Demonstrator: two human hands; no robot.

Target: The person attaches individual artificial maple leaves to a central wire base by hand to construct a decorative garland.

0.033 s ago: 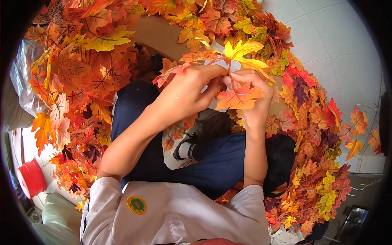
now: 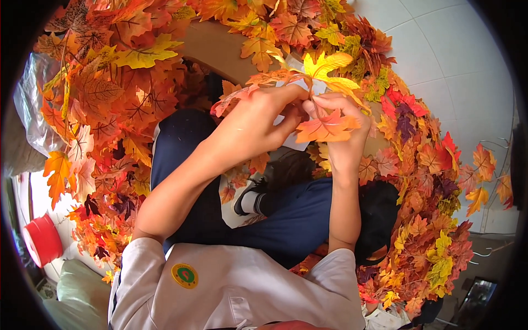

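Note:
Both of my hands meet over my crossed legs, at the stem of an artificial maple leaf spray (image 2: pixel 328 127). My left hand (image 2: pixel 264 113) pinches the stem from the left, its thumb and index finger bent toward it. On the other side, my right hand (image 2: pixel 346 113) grips the same stem between thumb and fingers. A yellow leaf (image 2: pixel 324 67) stands up above the fingertips, while an orange leaf hangs below and partly covers my right hand. More red-orange leaves (image 2: pixel 234 99) stick out behind my left hand. The exact pinch point is partly hidden.
Heaps of artificial autumn leaves (image 2: pixel 104 104) surround me on the left, far side and right (image 2: pixel 423 220). Brown cardboard (image 2: pixel 217 47) lies ahead. A clear plastic bag (image 2: pixel 36 104) and a red round container (image 2: pixel 43 240) are at the left. A dark phone-like device (image 2: pixel 477 300) lies lower right.
The orange leaf has tilted and shifted slightly right. Both hands stay closed at the stem, with only a small movement of the fingers.

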